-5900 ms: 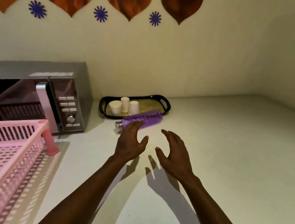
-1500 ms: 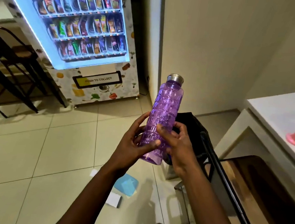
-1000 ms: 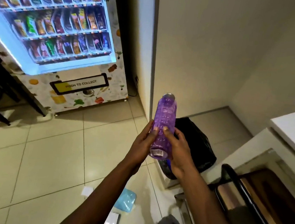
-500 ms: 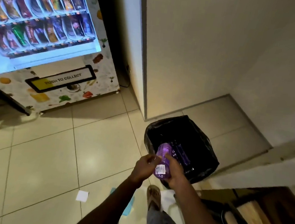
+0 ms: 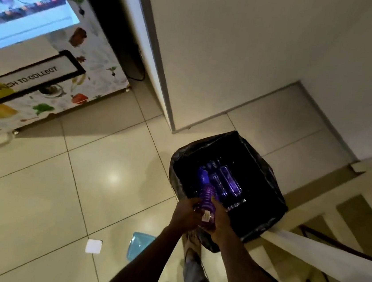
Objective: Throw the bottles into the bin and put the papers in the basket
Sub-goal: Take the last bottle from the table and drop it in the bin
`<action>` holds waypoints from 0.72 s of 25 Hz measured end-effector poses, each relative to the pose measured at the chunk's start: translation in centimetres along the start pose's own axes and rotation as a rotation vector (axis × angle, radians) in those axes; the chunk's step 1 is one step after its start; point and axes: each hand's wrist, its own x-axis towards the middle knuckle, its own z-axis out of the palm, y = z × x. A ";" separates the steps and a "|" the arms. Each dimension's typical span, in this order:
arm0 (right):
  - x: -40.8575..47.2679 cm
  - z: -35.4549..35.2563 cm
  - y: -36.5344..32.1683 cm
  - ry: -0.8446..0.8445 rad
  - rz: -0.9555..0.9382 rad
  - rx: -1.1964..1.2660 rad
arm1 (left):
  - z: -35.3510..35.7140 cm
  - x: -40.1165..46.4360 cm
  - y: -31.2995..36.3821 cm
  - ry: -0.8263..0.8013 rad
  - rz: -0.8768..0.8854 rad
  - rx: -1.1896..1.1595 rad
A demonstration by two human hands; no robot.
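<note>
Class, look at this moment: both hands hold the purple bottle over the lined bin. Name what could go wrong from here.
1. The purple bottle is held by the left hand and right hand near the bin front rim; released too early, it might strike the rim and fall outside.
2. Bottles already in the bin could make it bounce.
3. The white paper and blue paper by the feet could be trodden on.

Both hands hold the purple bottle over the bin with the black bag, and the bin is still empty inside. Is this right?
Not quite: the head view shows the bin is not empty; other purple bottles already lie inside. Both the left hand and right hand do hold the purple bottle over it.
</note>
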 end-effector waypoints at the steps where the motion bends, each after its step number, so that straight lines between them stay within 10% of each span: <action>1: 1.7 -0.1 0.1 0.016 0.006 -0.030 | 0.9 1.3 -0.7 -0.025 0.004 0.041; 6: 11.5 -2.3 -0.4 0.083 0.061 -0.187 | 5.7 7.6 -4.0 -0.171 0.050 0.342; 10: 18.7 -2.9 0.8 0.159 -0.038 -0.269 | 8.0 12.3 -6.8 0.014 0.297 0.758; 18: 25.5 -1.6 3.0 0.166 -0.090 -0.301 | 7.8 15.5 -11.6 0.027 0.420 0.919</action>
